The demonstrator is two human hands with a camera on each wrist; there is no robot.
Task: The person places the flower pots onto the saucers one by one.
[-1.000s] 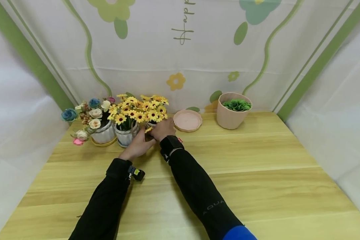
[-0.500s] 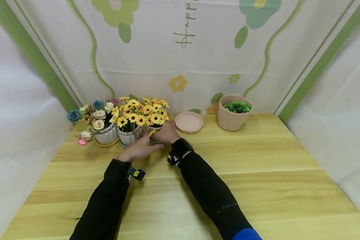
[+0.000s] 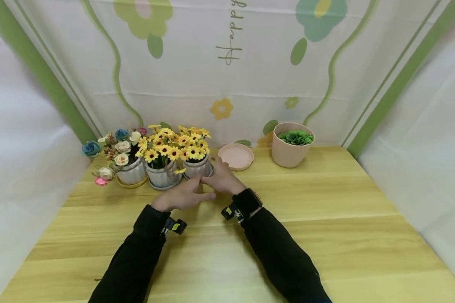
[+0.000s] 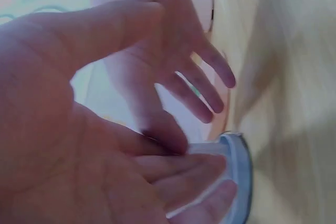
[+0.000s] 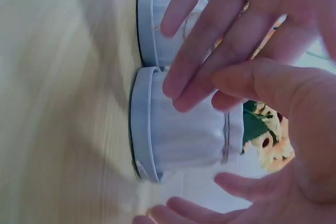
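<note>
Two whitish pots of yellow daisies stand side by side on blue-grey saucers: a middle pot [image 3: 161,176] and a right-hand pot [image 3: 198,168]. In front of the right-hand pot is my left hand [image 3: 183,195], fingers extended, thumb pointing right. My right hand [image 3: 224,176] is at that pot's right side with loose, spread fingers. The right wrist view has the pot [image 5: 191,129] upright in its saucer [image 5: 143,129], between the left hand's fingers [image 5: 194,72] and the right hand's fingers [image 5: 184,211]. The hands overlap there; whether either touches the pot I cannot tell.
A pot of mixed roses [image 3: 130,170] on a yellow saucer stands at the left. To the right are a pink saucer [image 3: 236,156] and a pink pot [image 3: 290,151] with green leaves. A white printed cloth [image 3: 189,75] hangs behind the wooden table [image 3: 326,219].
My right hand has drawn back from the right-hand daisy pot toward the front right, uncovering the pot. My left hand has shifted right, away from the middle pot. The pots look unmoved over the last half second.
</note>
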